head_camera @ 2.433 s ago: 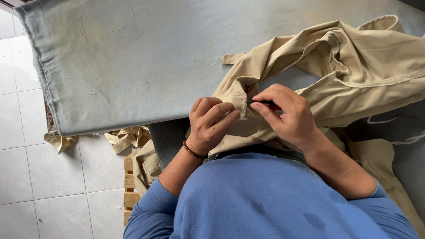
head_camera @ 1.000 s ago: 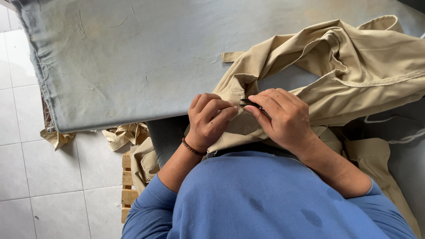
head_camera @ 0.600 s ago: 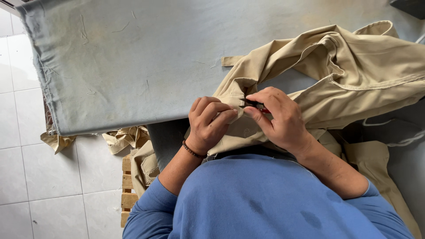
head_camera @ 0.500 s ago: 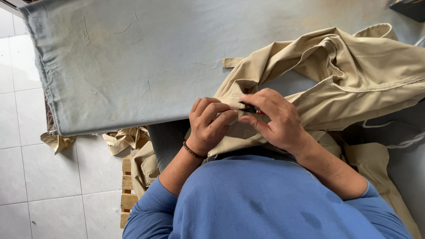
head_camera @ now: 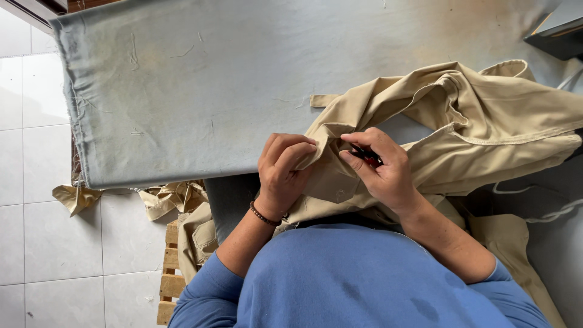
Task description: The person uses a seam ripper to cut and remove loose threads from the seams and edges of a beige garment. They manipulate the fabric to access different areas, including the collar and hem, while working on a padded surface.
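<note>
Slightly shifted along the fold since earlier, the right hand (head_camera: 384,170) is pinched on a small dark tool (head_camera: 367,157), mostly hidden; the left hand (head_camera: 284,170) is clenched on the beige garment (head_camera: 486,130), heaped on the grey-covered surface (head_camera: 212,85).

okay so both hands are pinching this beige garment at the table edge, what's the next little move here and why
Probably bring the small dark tool with red handles in the right hand to the fold that the left hand pinches up. The beige cotton garment is bunched between both hands over the grey cloth-covered table, and the tool's tip already points at that fold.
</note>
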